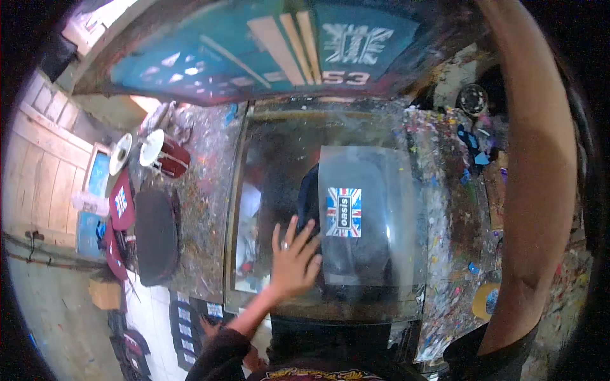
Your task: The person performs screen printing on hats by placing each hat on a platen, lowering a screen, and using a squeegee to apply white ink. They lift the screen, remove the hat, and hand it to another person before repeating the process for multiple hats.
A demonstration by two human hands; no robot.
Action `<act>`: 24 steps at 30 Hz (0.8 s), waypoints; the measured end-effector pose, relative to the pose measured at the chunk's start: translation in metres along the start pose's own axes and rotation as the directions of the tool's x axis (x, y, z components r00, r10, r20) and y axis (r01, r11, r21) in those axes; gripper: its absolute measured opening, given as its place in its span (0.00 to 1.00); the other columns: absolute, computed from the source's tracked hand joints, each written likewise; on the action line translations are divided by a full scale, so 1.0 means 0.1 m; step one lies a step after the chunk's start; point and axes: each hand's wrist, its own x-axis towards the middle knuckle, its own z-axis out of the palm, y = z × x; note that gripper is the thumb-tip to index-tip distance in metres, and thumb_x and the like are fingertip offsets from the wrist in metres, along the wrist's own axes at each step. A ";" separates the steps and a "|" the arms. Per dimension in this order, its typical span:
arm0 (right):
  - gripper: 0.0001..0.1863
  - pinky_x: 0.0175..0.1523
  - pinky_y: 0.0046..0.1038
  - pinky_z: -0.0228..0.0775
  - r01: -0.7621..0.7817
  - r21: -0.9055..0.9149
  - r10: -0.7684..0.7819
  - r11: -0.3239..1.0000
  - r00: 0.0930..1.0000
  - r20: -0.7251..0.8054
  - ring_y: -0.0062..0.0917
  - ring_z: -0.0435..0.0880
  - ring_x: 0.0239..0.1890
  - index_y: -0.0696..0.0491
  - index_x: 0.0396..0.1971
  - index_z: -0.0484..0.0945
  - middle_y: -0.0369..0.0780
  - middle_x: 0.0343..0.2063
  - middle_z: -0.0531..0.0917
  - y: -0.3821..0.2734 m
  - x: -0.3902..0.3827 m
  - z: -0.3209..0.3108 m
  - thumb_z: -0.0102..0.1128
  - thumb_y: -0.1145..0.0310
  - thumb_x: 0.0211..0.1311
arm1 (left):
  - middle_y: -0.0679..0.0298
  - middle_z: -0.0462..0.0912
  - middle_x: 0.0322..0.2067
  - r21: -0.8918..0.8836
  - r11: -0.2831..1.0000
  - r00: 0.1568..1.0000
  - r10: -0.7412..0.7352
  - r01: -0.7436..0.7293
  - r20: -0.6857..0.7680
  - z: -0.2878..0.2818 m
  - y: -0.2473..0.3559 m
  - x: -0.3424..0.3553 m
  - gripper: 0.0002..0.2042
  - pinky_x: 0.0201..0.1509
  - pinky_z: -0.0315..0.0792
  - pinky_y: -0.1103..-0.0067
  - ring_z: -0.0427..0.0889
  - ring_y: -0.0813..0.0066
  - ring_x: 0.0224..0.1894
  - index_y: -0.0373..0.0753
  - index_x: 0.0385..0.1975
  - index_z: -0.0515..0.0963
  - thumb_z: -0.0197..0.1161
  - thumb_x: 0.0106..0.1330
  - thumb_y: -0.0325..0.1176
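My left hand (293, 257) rests with fingers spread at the left edge of a translucent sheet (375, 254), touching or just above the dark piece (308, 197) that lies partly under it. A small red, white and blue flag print (343, 213) with dark lettering sits on that piece, seen through or on the sheet. These lie on a glossy rectangular work plate (267, 159). My right forearm (534, 190) reaches up past the top right of the picture; its hand is out of sight. A raised blue panel (165, 63) with pale stencilled shapes hangs over the plate's far side.
The paint-spattered bench (432, 254) holds scraps, a dark curved piece (152, 235), maroon pieces (121, 206), a red can (173, 159) with a white lid and a yellow round item (484, 301). Dark printed pieces (184, 324) lie on tiles below left, beside a cardboard box (105, 293).
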 end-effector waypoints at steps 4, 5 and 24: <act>0.34 0.76 0.44 0.59 -0.108 0.053 0.107 0.993 0.994 0.014 0.48 0.71 0.69 0.63 0.58 0.78 0.59 0.62 0.75 -0.19 -0.12 0.06 0.34 0.47 0.81 | 0.39 0.61 0.73 -0.230 0.973 1.000 -0.010 0.009 -0.004 0.18 1.25 0.44 0.25 0.72 0.44 0.34 0.48 0.31 0.78 0.38 0.64 0.75 0.63 0.66 0.38; 0.35 0.76 0.45 0.59 -0.129 0.071 0.129 0.989 0.992 0.014 0.49 0.71 0.69 0.64 0.58 0.78 0.59 0.62 0.75 -0.22 -0.14 0.04 0.34 0.47 0.81 | 0.39 0.63 0.71 -0.443 0.897 0.995 -0.040 -0.006 -0.095 0.05 1.27 0.56 0.25 0.73 0.45 0.35 0.50 0.32 0.77 0.38 0.63 0.76 0.64 0.65 0.37; 0.09 0.69 0.65 0.54 0.127 -0.112 -0.102 0.986 0.973 0.206 0.30 0.87 0.37 0.42 0.43 0.78 0.34 0.28 0.81 -0.50 -3.13 2.69 0.61 0.67 0.63 | 0.59 0.80 0.41 0.145 0.980 0.991 -0.136 0.133 0.014 -0.62 -0.05 -0.76 0.24 0.58 0.67 0.59 0.82 0.57 0.44 0.39 0.46 0.77 0.74 0.57 0.48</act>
